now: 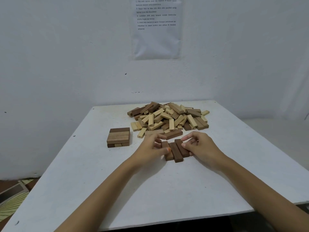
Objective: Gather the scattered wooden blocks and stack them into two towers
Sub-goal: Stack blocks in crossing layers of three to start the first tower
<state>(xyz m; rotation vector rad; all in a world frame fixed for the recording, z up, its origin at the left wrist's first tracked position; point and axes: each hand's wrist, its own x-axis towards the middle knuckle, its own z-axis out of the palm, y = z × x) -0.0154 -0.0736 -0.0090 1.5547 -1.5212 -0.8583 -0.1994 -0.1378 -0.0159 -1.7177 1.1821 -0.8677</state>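
Dark-brown blocks (175, 152), 3 abreast, pinched by left hand (150, 147) and right hand (202, 146).

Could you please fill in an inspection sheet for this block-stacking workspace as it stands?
Surface: white table, speckled with small marks.
Job's things: loose pile of blocks at the far side; two-layer tower to its left; three dark blocks lying side by side near the middle.
Clutter: nothing seen.
Hands: left hand and right hand grip the three dark blocks from either side.
Cables: nothing seen.
Surroundings: white wall with a printed sheet; patterned mat on the floor at lower left.
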